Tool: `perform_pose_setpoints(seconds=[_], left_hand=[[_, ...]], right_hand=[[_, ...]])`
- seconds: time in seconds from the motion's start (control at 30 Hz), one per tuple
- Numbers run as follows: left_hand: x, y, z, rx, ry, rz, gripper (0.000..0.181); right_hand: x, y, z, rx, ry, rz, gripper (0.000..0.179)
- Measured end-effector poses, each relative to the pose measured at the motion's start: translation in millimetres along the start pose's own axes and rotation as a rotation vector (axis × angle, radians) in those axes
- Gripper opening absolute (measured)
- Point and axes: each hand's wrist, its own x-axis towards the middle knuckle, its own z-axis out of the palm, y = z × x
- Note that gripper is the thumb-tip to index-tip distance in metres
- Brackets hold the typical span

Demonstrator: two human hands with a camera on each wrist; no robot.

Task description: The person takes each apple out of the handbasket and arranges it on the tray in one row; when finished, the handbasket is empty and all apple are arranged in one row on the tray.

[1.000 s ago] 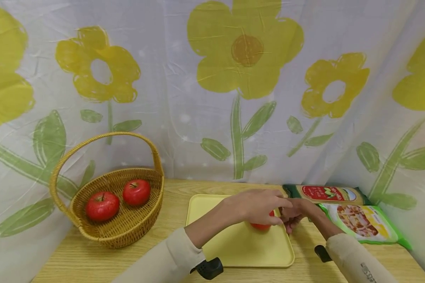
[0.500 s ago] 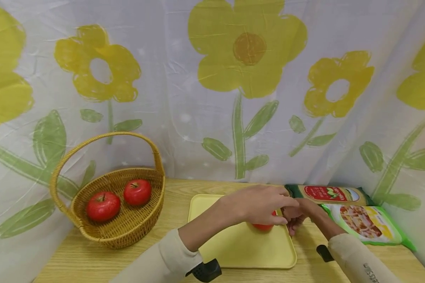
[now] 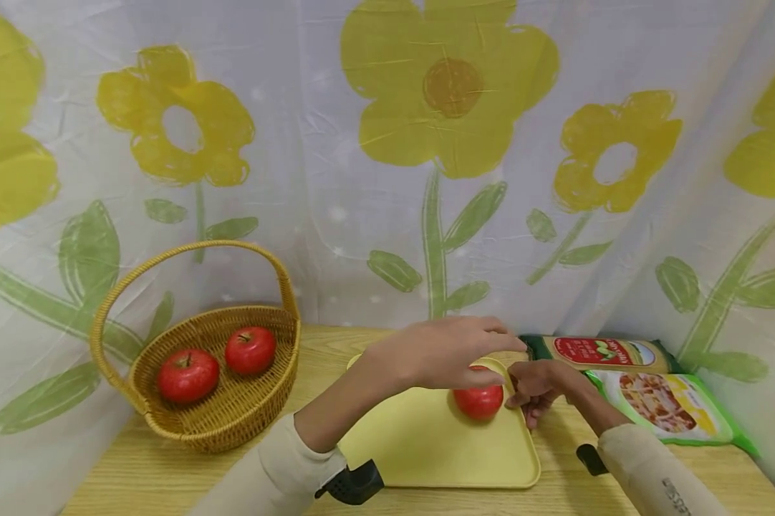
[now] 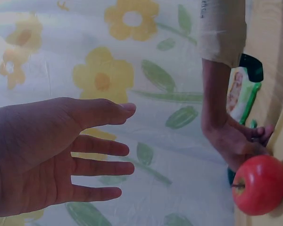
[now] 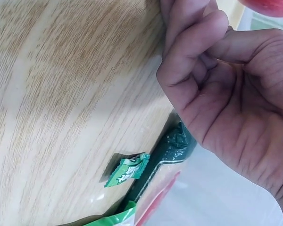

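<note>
Red round apple [image 3: 480, 403] on tray [image 3: 439, 451]

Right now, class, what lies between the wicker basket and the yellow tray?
The head view shows only bare tabletop between basket and tray; the left arm hides part of the nearer stretch.

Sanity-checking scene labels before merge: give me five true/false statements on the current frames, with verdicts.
1. Two red apples lie in the wicker basket. True.
2. The left hand grips the third apple. False: it is open, apart from that apple.
3. The third apple sits on the yellow tray. True.
4. The green-edged packet lies in the basket. False: it lies right of the tray in the head view.
5. The right hand is at the tray's edge. True.
</note>
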Motion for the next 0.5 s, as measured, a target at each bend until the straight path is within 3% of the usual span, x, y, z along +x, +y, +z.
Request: perform_pose_setpoints(seconds=[0.23,0.5], left_hand=[[-7.0,-6.2,-3.1,-0.01,0.032,-0.003,0.051],[-20.8,-20.1,-17.8,-0.08,0.075,-0.053,0.05]], right_hand=[[0.5,2,2,0.026,0.035,0.034,0.019],[-0.5,2,1,0.053,0.043,0.035,0.019]])
